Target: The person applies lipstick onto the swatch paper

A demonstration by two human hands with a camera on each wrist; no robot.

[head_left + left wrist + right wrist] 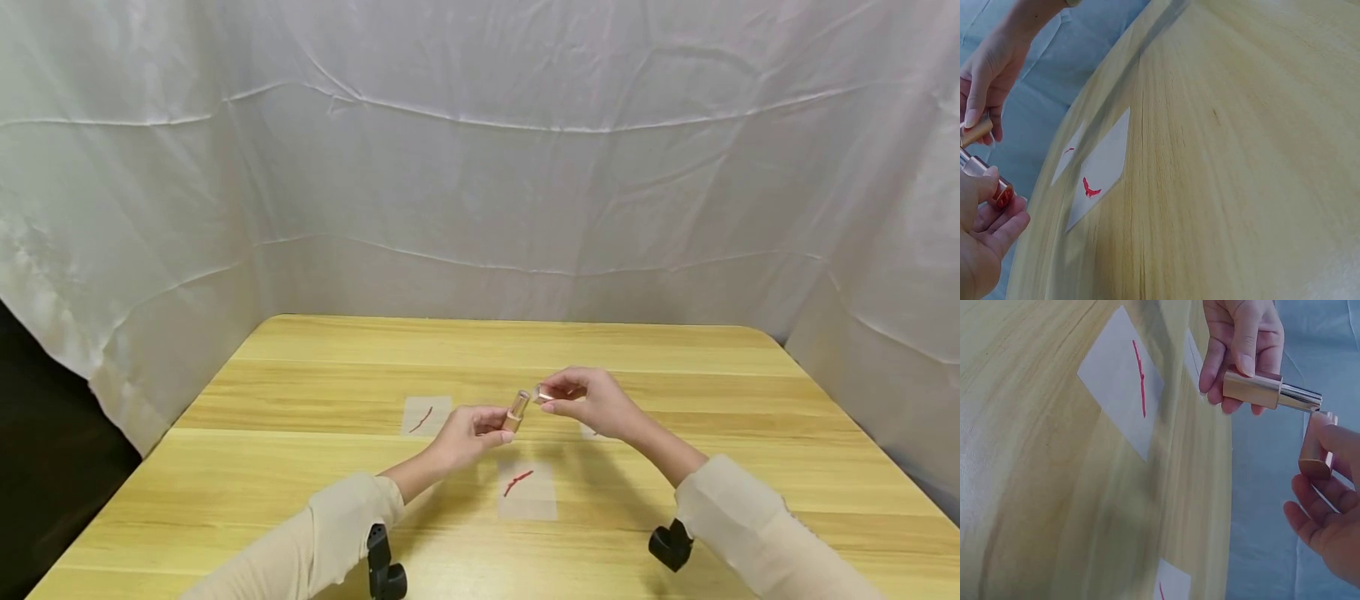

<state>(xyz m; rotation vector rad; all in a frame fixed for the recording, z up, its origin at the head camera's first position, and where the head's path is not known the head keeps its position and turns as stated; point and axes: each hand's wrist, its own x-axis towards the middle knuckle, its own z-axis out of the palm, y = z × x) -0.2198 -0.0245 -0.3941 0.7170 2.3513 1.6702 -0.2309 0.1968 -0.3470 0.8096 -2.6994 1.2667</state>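
Observation:
A rose-gold lipstick tube [516,414] is pinched between the thumb and fingers of my left hand [459,435], above the middle of the table. Its shiny inner barrel [1299,398] points up, uncovered; no colour tip can be made out. My right hand [597,402] pinches the lipstick cap [1316,450] by its sides, just right of the barrel's end. In the right wrist view the cap is tilted across the barrel's end; whether they touch I cannot tell. Below the hands lies a white paper square [542,507] with a red stroke on it.
Another paper square [411,410] with a red line lies left of the hands. A third paper [588,432] shows partly under my right hand. The wooden table [315,500] is enclosed by pale hanging cloth [480,183]. Black cameras [670,546] sit at both wrists.

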